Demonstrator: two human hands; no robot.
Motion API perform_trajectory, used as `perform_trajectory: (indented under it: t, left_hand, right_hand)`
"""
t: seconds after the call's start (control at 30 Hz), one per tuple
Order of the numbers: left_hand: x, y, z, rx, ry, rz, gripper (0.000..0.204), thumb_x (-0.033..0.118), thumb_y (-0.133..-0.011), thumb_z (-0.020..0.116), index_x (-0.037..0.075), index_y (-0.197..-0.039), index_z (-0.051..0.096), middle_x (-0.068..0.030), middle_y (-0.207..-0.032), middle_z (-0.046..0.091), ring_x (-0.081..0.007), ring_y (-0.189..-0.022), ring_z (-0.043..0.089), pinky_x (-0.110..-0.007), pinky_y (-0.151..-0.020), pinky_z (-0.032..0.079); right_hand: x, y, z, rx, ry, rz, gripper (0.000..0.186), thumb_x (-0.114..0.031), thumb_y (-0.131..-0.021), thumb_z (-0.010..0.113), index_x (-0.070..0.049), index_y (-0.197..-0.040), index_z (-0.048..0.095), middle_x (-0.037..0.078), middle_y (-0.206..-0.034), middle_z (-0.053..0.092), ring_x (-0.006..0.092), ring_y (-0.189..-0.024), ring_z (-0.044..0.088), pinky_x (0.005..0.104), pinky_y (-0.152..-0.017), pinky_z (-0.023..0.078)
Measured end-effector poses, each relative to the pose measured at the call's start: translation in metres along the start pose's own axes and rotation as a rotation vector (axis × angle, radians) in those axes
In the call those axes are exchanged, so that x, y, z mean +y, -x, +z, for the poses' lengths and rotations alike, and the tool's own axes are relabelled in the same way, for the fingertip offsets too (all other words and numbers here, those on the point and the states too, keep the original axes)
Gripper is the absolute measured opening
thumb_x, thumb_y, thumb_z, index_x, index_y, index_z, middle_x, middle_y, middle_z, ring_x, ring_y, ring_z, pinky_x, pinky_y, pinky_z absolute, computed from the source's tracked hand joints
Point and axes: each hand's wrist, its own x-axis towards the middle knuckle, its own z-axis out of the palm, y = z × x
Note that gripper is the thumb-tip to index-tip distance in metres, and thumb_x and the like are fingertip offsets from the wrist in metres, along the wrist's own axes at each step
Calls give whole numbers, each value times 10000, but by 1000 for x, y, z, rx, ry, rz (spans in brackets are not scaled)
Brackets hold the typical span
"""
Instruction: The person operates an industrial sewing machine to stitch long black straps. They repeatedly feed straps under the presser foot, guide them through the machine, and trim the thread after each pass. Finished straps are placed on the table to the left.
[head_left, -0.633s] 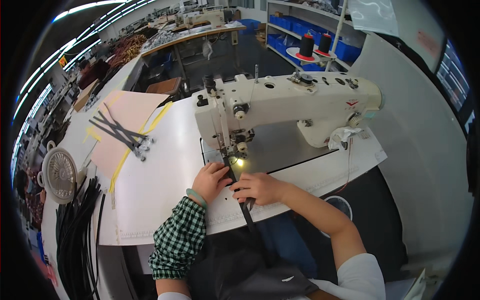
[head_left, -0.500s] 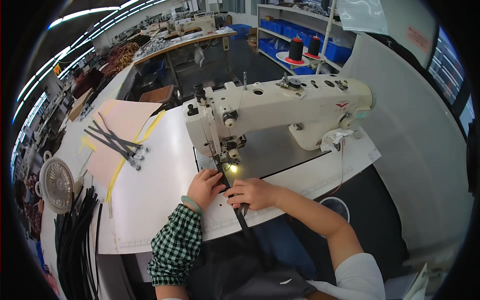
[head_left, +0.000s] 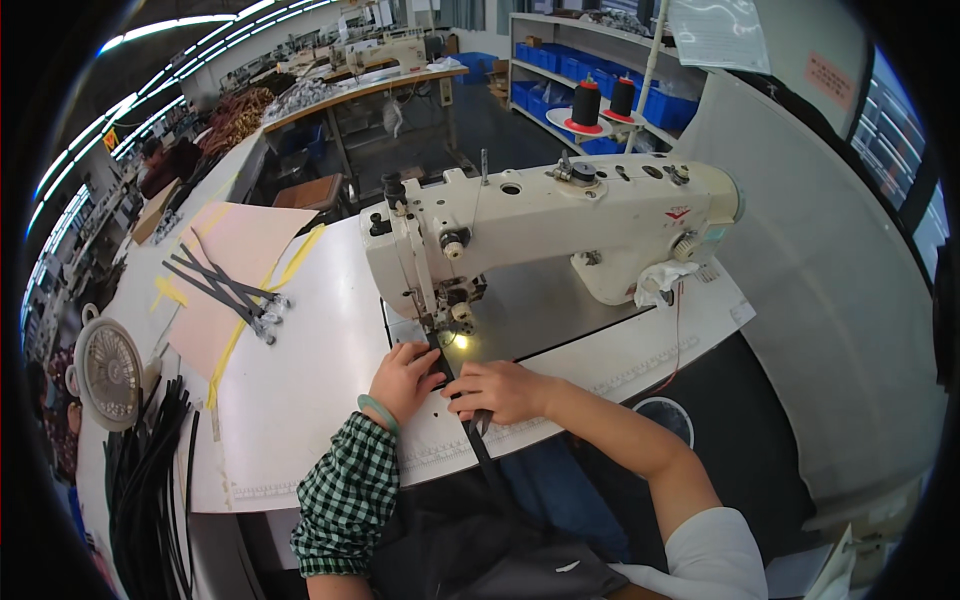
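Observation:
A narrow black strip (head_left: 480,446) runs from under the sewing machine's presser foot (head_left: 430,323) toward me and over the table's front edge. My left hand (head_left: 403,382) grips the strip's left side just in front of the foot, fingers bent. From the right, my right hand (head_left: 497,391) holds the same strip a little nearer to me, its fingers curled. A small dark pointed thing (head_left: 483,421) sticks out below the right palm; its kind is hard to make out. The cream sewing machine (head_left: 560,215) stands beyond both hands, its lamp lit beside the needle.
Several finished-looking black strips with clear-wrapped ends (head_left: 225,290) lie on pink sheet material (head_left: 225,240) at the left. Long black strips (head_left: 150,490) hang by a plastic basket (head_left: 108,365). Two black thread cones (head_left: 587,105) stand behind the machine. A light curtain (head_left: 800,270) hangs at the right.
The whole view has shifted slightly to the left. Both hands keep nearly the same place on the strip before the presser foot.

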Motion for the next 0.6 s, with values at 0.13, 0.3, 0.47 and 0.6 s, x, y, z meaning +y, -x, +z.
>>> perform_trajectory:
  t: [0.13,0.3,0.47,0.6]
  left_hand:
    - [1,-1,0,8,-17,19,336,176,-695,650,19,-984,583,-101,-1006,528,-267,-935,492,-344,-798,417]
    - [-1,1,0,10,-25,17,340,178,-702,646,22,-996,579,-100,-1012,525,-270,-935,491,-348,-800,417]
    - [0,0,1,-2,-6,2,350,166,-705,645,25,-1017,572,-106,-1014,518,-272,-942,490,-351,-814,418]
    - [-2,1,2,13,-18,24,356,169,-706,643,25,-1023,569,-106,-1008,513,-268,-933,492,-344,-812,418]
  right_hand:
    - [0,0,-1,8,-1,9,75,-166,-702,613,-113,-752,592,-17,-905,565,166,-800,501,293,-572,475]
    - [0,-1,2,7,1,14,79,-148,-688,617,-120,-758,594,-28,-905,564,163,-791,497,284,-595,465]
    - [-1,-2,1,-4,-2,30,87,-125,-675,623,-122,-757,593,-36,-900,567,159,-770,502,280,-617,455]
    - [-2,-3,1,-9,-15,45,97,-146,-683,630,-112,-768,597,-26,-906,570,162,-770,507,283,-625,455]
